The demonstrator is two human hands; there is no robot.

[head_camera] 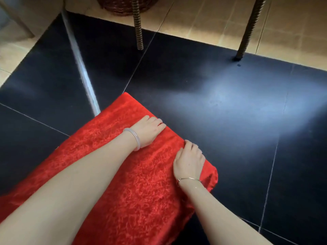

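Note:
A red, fuzzy folded cloth (127, 170) lies on a dark glossy surface (221, 112), running from the lower left up to the middle. My left hand (148, 131), with a pale bangle on the wrist, lies on the cloth's far edge, and its fingers bend over that edge. Closer to the cloth's right corner, my right hand (190, 160) wears a thin bracelet and lies on the same edge with its fingers curling over it. The fingertips of both hands are hidden behind the edge.
Two spiral-wrapped legs (138, 27) (247, 29) come down at the back, below a wicker basket (123, 4). A pale metal bar (79, 62) crosses the dark surface on the left. Tan floor tiles (203, 20) lie beyond it.

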